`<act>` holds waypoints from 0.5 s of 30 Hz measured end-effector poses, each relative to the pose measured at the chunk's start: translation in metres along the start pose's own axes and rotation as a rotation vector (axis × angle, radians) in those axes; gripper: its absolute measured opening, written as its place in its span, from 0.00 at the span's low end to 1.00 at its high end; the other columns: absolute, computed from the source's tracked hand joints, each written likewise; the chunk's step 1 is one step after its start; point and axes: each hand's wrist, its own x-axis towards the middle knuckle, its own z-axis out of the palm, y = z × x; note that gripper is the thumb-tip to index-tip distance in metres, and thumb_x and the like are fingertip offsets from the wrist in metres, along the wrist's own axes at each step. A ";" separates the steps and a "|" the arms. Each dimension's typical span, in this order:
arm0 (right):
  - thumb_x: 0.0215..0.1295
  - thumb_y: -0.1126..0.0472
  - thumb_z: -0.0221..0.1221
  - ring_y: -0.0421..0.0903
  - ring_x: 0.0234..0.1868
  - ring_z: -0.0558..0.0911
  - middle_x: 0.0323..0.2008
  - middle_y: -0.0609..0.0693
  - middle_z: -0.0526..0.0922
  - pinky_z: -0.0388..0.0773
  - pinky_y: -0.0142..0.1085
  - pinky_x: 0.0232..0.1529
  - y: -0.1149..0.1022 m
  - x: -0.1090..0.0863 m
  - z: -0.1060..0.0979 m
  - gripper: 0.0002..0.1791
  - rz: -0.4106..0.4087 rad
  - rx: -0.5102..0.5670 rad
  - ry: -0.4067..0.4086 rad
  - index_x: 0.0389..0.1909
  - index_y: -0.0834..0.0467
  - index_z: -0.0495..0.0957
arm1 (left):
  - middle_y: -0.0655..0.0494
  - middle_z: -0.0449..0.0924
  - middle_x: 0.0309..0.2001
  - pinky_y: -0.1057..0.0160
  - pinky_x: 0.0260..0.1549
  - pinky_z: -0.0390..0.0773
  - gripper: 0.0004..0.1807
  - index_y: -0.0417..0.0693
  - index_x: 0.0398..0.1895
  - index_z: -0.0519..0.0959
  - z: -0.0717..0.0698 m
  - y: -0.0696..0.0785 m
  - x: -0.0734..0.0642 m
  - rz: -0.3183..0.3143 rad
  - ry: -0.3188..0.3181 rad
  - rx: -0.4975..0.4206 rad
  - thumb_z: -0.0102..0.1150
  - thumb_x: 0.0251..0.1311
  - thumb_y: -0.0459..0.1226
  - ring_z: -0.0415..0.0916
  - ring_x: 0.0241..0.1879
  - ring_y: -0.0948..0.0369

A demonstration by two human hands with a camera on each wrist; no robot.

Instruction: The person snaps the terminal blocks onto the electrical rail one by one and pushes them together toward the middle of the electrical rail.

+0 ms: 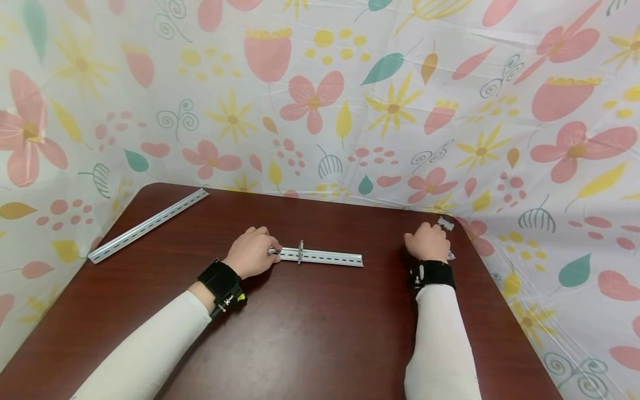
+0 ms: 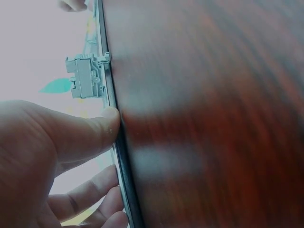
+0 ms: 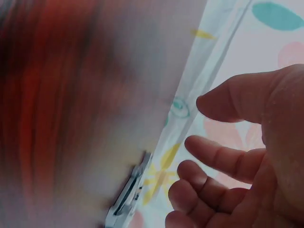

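In the head view, a short slotted metal DIN rail (image 1: 330, 257) lies on the table, and a grey terminal block (image 1: 301, 252) stands across it. My left hand (image 1: 252, 251) grips the rail's left end. The left wrist view shows the thumb (image 2: 102, 126) pressed on the rail's edge, with the other fingers behind it; the terminal block (image 2: 86, 77) sits just beyond. Over at the far right corner, my right hand (image 1: 428, 242) is beside small grey parts (image 1: 445, 224). Its fingers are apart from the thumb and hold nothing in the right wrist view, with a grey part (image 3: 126, 194) nearby.
A longer slotted rail (image 1: 147, 225) lies slantwise along the left side of the brown table (image 1: 320, 328). Floral cloth (image 1: 310, 100) hangs behind the table and at both sides. Another small part (image 1: 451, 255) shows partly beside the right wrist.
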 end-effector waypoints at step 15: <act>0.82 0.44 0.55 0.88 0.71 0.55 0.69 0.91 0.54 0.57 0.78 0.67 0.036 -0.004 -0.011 0.45 0.223 0.049 -0.040 0.74 0.83 0.61 | 0.53 0.83 0.44 0.54 0.41 0.78 0.11 0.51 0.50 0.95 0.001 0.000 0.000 0.001 -0.006 0.000 0.79 0.68 0.42 0.72 0.41 0.52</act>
